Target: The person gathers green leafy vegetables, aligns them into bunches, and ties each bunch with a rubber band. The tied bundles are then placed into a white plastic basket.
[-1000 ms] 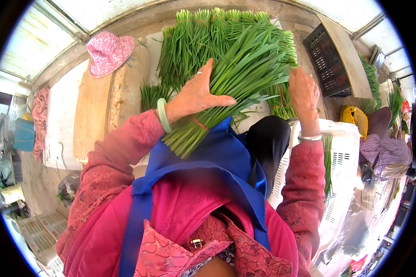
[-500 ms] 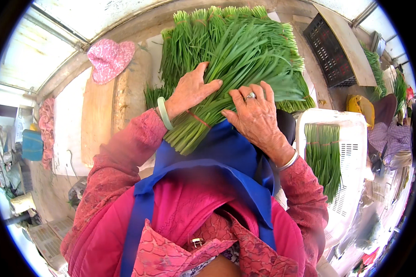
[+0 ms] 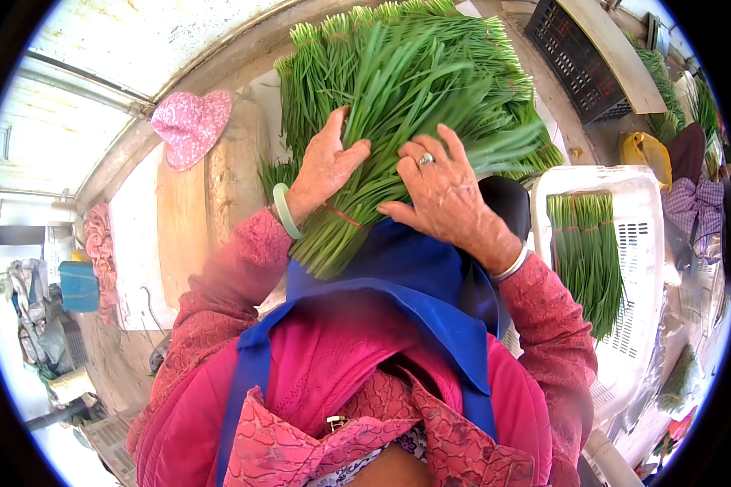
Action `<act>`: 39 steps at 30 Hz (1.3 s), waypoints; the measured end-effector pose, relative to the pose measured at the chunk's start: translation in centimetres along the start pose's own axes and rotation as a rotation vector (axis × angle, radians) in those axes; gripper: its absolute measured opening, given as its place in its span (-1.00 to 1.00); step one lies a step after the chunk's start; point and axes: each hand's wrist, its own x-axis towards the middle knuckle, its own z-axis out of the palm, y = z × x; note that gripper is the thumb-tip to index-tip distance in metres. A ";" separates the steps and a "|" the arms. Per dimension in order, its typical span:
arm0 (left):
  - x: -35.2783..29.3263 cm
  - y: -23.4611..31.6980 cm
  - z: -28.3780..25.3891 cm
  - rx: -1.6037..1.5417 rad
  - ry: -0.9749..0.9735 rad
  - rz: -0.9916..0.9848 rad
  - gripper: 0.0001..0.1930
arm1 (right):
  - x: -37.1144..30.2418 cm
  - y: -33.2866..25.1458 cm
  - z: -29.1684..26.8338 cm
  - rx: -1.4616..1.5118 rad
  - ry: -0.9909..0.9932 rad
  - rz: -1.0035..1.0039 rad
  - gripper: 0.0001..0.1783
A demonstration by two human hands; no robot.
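Note:
A bundle of garlic chives [image 3: 333, 231] lies slantwise over my lap, its cut ends toward me and a red band round it near those ends. My left hand [image 3: 326, 166] is closed round its left side, thumb across the leaves and the other fingers partly hidden. Curled over the right side, my right hand [image 3: 451, 191] grips the leaves, thumb nearer the banded end. Loose leaf tips [image 3: 503, 150] fan out beyond it, blurred. Behind lies a thick pile of banded chive bundles [image 3: 317, 89], stem ends outward.
To my right stands a white plastic basket [image 3: 646, 243] with chives [image 3: 585, 260] in it. A black crate [image 3: 573, 57] leans by a board farther off. At left are a pink hat [image 3: 191, 126], a wooden board [image 3: 183, 211] and a blue container [image 3: 79, 286].
The view has shifted slightly. My right hand has moved a little against the leaves, and the loose tips have swung. Both hands stay on the bundle.

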 end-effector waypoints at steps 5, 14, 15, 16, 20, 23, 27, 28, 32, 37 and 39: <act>-0.3 0.5 -0.2 -0.206 -0.053 -0.114 -0.42 | -2.4 -2.1 0.6 -0.044 -0.030 0.198 -0.41; -0.1 1.8 0.0 -0.364 -0.117 -0.158 -0.46 | -4.7 -2.7 1.7 0.058 0.085 0.262 -0.36; 0.0 1.2 -0.1 -0.367 -0.130 -0.163 -0.46 | -4.6 -2.7 1.3 0.058 0.064 0.252 -0.35; 0.0 0.9 -0.1 -0.370 -0.141 -0.168 -0.46 | -4.5 -2.7 1.2 0.058 0.044 0.241 -0.34; -0.1 0.8 0.2 -0.439 -0.134 -0.197 -0.48 | -4.1 -2.1 2.5 -0.028 0.086 0.205 -0.52; 0.0 -0.1 0.0 -0.337 -0.143 -0.157 -0.47 | -3.2 -1.9 1.2 -0.074 0.089 0.190 -0.53; 1.0 -2.3 -0.4 -0.399 -0.131 -0.292 -0.50 | -2.0 -3.1 1.1 -0.121 0.070 -0.009 -0.31; 1.1 -2.3 -0.4 -0.462 -0.133 -0.352 -0.51 | -1.7 -3.6 1.8 -0.095 0.052 -0.090 -0.40; 0.1 -1.7 -1.6 -0.177 -0.228 -0.114 -0.65 | 0.7 -3.1 4.8 -0.041 0.127 -0.371 -0.47; -0.6 0.0 -3.0 -0.370 -0.290 -0.164 -0.69 | 4.7 -0.9 3.3 0.002 0.194 -0.542 -0.48; 0.2 0.0 -3.8 -0.473 -0.237 -0.084 -0.65 | 6.1 -0.7 1.2 0.035 0.254 -0.475 -0.43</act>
